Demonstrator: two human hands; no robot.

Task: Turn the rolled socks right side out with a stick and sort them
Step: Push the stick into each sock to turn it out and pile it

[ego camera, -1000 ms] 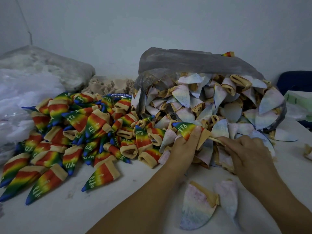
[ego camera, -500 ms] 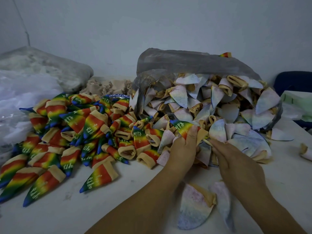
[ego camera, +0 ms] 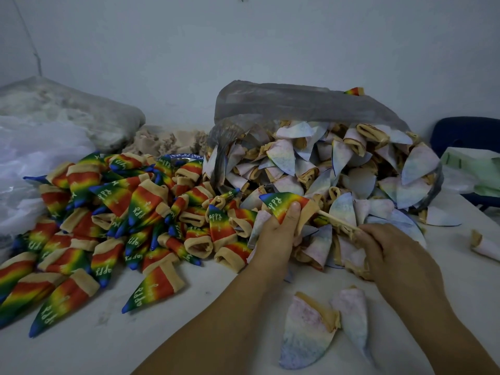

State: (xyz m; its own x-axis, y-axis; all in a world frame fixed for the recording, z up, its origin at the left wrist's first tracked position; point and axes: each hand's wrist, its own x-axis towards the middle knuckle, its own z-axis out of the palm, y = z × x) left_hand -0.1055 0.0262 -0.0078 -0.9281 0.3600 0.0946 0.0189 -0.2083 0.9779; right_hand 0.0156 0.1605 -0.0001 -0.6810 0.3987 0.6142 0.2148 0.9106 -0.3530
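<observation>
With the left grip (ego camera: 273, 234), held a rainbow sock (ego camera: 281, 203) by its wide end, fingers wrapped round it and one fingertip pressed on the printed side, blue tip pointing left above the piles. With the right grip (ego camera: 392, 255), pinched the near end of a thin wooden stick (ego camera: 338, 219), its far end running up and left into the tan cuff of that sock. Held both just in front of the pale inside-out socks (ego camera: 338, 163), which spilled from a grey plastic bag (ego camera: 297, 104) lying open on the white surface (ego camera: 108, 347). Found the heap of rainbow socks (ego camera: 121, 212) spread on the left, touching the pale pile at its edge, tan cuffs and blue tips pointing every way. Noted two pale socks (ego camera: 305, 331) lying side by side on the surface between the forearms, and one stray pale sock (ego camera: 484, 244) well apart at the right edge. Noted also a white plastic bundle (ego camera: 27, 163) at the far left, against the wall.
</observation>
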